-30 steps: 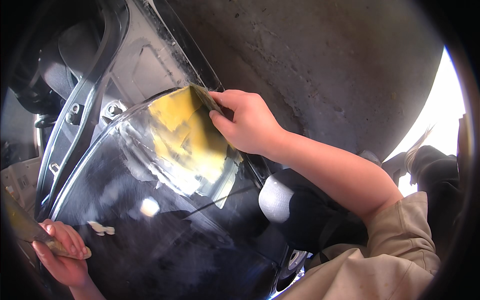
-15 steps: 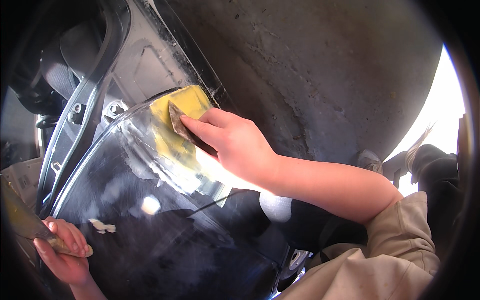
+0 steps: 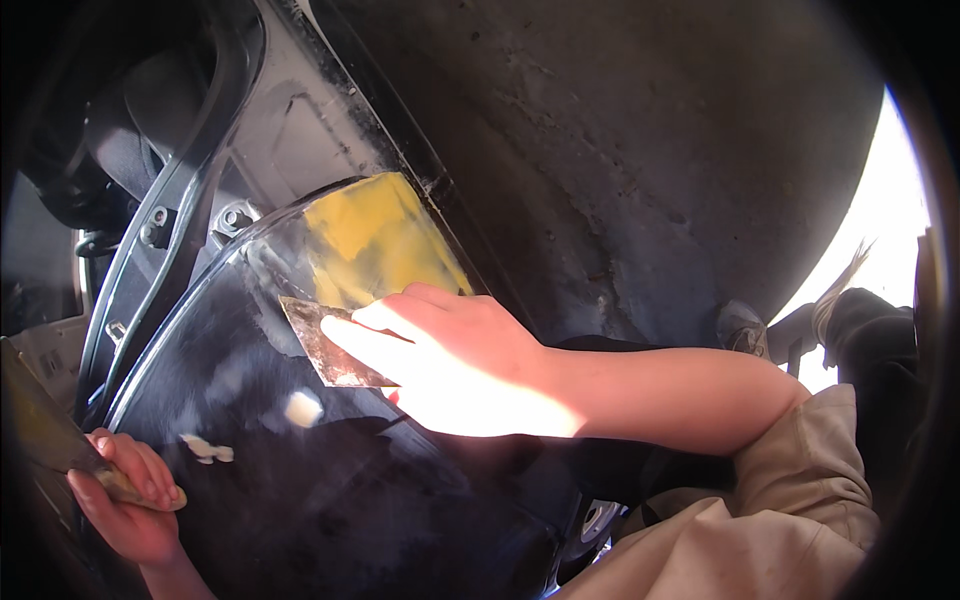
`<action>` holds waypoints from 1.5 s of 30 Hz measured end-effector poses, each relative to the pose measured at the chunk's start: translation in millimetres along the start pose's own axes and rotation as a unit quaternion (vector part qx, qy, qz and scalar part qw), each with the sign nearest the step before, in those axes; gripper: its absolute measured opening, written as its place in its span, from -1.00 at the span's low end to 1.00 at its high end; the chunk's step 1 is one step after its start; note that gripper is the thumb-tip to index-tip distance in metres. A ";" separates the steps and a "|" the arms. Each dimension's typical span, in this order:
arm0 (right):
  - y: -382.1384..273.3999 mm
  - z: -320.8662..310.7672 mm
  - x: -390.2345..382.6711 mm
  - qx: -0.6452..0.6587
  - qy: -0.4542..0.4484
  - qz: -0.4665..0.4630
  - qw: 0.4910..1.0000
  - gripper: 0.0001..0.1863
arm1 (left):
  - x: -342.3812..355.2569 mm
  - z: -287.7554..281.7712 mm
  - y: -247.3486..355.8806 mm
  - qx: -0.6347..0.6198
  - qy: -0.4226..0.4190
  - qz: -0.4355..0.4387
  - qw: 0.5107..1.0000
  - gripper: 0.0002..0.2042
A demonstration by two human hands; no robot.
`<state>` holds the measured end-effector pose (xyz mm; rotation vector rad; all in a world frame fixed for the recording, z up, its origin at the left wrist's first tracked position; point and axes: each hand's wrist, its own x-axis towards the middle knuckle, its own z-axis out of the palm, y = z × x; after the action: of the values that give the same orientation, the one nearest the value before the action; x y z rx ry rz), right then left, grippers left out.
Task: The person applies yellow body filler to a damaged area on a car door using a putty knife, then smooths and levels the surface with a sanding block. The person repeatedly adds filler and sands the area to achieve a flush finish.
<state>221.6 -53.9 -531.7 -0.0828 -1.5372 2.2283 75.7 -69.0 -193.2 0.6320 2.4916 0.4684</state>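
My right hand (image 3: 450,365) grips a thin rusty metal spreader (image 3: 330,345), its fingers pressed along the plate. The spreader lies against a dark car door panel (image 3: 330,480), just below a patch of yellow body filler (image 3: 365,225). The filler is spread thin, with dark paint showing through in places. At the lower left, my left hand (image 3: 130,495) is closed round the handle of a wide putty knife (image 3: 45,425). Yellowish filler appears to coat that knife's blade. The right palm and part of the spreader are hidden by the hand.
Bolted hinges (image 3: 235,218) and a black rubber seal (image 3: 180,190) run along the panel's upper left edge. Pale repair spots (image 3: 205,448) mark the panel. A bare door jamb (image 3: 305,120) rises behind. A shoe (image 3: 742,328) is visible on the right.
My right hand and its spreader have moved down off the yellow patch, and the spreader now lies flatter. More of the filler shows. My left hand stays put.
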 end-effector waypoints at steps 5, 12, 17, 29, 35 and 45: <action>27.3 -9.1 6.9 0.056 0.185 -0.043 0.980 -0.57 | -0.6 -1.2 1.7 -0.004 -0.021 0.006 1.000 -0.54; 65.4 -23.3 17.3 0.097 0.167 0.264 0.945 -0.75 | 1.6 1.5 1.5 0.004 -0.026 0.009 1.000 -0.55; 70.2 -20.1 27.7 0.117 0.115 0.333 0.929 -0.74 | 2.1 -1.5 1.6 -0.002 -0.037 0.005 0.999 -0.56; 59.8 -14.7 33.3 0.039 0.085 0.227 0.970 -0.56 | 4.4 1.4 2.2 0.007 -0.045 0.010 0.999 -0.56; 42.5 -3.1 30.5 -0.032 0.122 0.078 0.989 -0.51 | 2.3 1.1 1.6 0.012 -0.039 0.011 0.999 -0.56; 12.5 3.8 26.6 -0.128 0.051 -0.030 0.990 -0.32 | 2.7 5.2 3.9 0.005 -0.015 -0.004 1.000 -0.53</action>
<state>192.5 -50.9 -536.5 -0.2197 -1.7360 1.9409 77.9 -63.4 -196.7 0.6287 2.4695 0.4413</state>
